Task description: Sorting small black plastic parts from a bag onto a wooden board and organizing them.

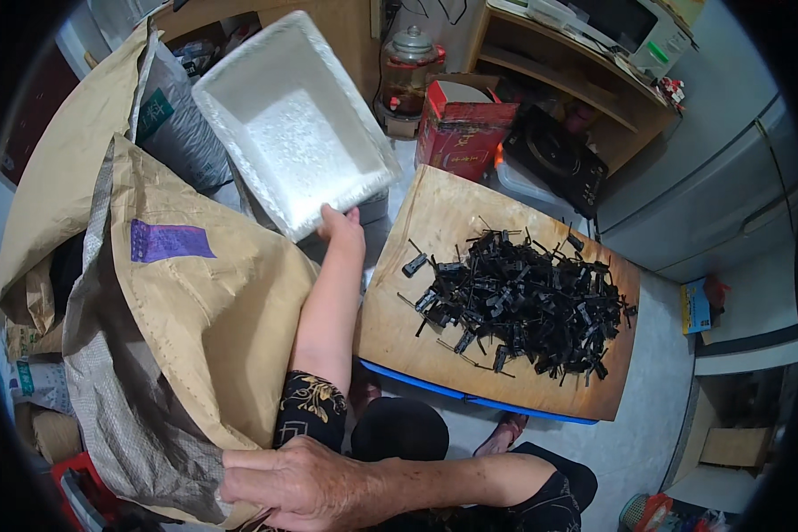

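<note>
Left hand [339, 226]: at the near rim of the white foam box [297, 146], thumb and part of the fingers showing; looks to be pinching the wall, fingertips behind it hidden. Right hand [288, 486]: crossed over to the left, fingers closed on the gathered mouth of the brown paper sack [239, 306], near its grey woven lining [142, 426].

Positions: box ahead and left of the wooden board [399, 230], tilted, inside toward the viewer; sack along the left, partly under the left forearm. Black plastic clips [523, 301] with thin stems heaped on the board, a few apart near its edges.

Risks (judgement only): with one hand seen on one rim, the box could swing or slip; cause, a hold far from its middle. A hard pinch might break the foam edge. The sack mouth could fold shut, its wall being slack and one hand alone holding it. The crossed arms could snag the paper. A knock to the board could send outlying clips over the edge (the stems look tangled, so one may drag others).

Whatever supports the box beneath: cannot tell.
</note>
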The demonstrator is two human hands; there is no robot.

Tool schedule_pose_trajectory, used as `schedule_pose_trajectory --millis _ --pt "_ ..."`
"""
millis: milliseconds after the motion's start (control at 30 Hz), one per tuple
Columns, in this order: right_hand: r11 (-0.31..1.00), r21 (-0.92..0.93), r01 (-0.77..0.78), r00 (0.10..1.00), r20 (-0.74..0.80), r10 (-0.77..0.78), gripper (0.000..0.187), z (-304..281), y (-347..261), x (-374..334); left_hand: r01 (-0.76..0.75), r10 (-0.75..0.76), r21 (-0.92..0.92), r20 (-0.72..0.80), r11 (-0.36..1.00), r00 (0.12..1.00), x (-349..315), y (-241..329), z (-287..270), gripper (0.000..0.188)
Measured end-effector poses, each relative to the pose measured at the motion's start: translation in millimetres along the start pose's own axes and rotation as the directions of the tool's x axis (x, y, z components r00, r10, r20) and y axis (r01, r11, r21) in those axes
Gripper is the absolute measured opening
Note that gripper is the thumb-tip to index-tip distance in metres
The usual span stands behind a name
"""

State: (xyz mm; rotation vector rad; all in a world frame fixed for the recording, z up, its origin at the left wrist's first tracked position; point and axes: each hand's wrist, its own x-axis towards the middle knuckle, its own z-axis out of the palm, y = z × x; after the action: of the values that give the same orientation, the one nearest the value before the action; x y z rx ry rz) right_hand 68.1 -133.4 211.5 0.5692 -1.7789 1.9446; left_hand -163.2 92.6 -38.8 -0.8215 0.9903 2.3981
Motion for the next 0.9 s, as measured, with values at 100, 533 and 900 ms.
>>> schedule_pose_trajectory --millis 100,533,900 --pt "1.0 -0.031 -0.003 1.0 0.001 0.003 0.025 3.2 1.0 0.4 -0.085 0.135 -0.132 0.441 0.988 0.887 -20.3 30.2 30.0 0.055" --pt "0.94 -0.341 0.003 0.991 -0.126 -0.049 0.035 13.1 -3.8 2.0 -0.96 -0.269 0.279 0.925 -0.004 0.27 -207.9 123.9 -281.7 0.022" --pt "0.889 -0.451 0.08 0.96 -0.205 -0.19 0.031 17.9 -2.1 4.7 -0.828 -0.339 0.485 0.858 0.283 0.387 -159.4 194.2 -337.6 0.027"
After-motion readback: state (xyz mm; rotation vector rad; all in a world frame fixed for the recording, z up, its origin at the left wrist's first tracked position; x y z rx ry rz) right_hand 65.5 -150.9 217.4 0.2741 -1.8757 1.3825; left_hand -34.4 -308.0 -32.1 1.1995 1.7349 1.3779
